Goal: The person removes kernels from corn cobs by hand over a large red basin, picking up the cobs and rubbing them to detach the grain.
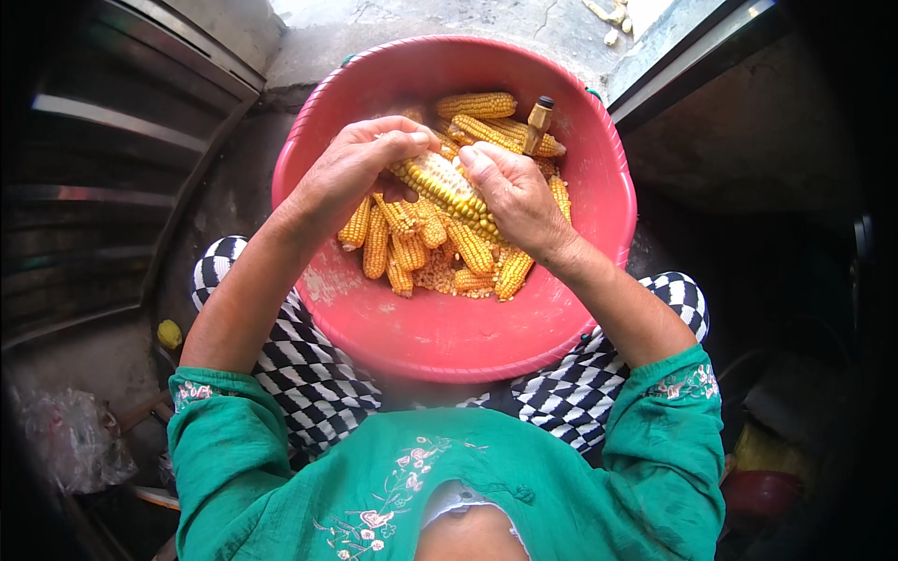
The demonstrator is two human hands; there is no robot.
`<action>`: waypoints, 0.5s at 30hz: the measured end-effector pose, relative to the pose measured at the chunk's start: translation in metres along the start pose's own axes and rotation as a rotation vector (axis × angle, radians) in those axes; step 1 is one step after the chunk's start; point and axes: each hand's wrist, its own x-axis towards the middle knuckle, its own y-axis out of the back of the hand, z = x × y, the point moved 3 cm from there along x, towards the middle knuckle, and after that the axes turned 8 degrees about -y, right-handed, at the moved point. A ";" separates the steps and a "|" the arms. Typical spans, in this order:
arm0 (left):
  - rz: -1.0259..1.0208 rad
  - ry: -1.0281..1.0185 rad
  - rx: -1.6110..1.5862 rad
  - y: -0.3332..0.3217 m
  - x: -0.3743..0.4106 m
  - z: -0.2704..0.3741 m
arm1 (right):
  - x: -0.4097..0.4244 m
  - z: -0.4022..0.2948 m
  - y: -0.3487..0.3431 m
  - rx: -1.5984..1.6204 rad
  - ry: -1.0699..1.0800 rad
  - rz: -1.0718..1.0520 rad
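Note:
Between my two hands, above the basin, is a partly shelled corn cob. A pale strip without kernels runs along its upper side, and yellow kernels line the lower side. My left hand grips the far left end, its thumb on top. My right hand closes around the other end, thumb pressed near the bare strip. Below lies a wide red plastic basin holding several yellow corn cobs. Loose kernels cover part of its bottom. A tool with a wooden handle leans among the cobs at right.
The basin rests between checkered trouser legs. A ribbed metal door stands at left, a door frame at right. A yellow round object and a clear plastic bag lie on the left. Pale pieces lie on the concrete beyond.

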 end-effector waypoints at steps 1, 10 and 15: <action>0.007 -0.002 0.001 0.000 0.000 0.000 | 0.001 0.002 0.000 0.052 -0.018 0.011; -0.193 -0.132 -0.085 0.002 -0.005 0.015 | 0.000 0.002 0.002 0.505 -0.290 -0.045; -0.045 -0.119 -0.115 0.013 -0.005 0.019 | -0.004 -0.018 0.005 0.049 -0.197 -0.144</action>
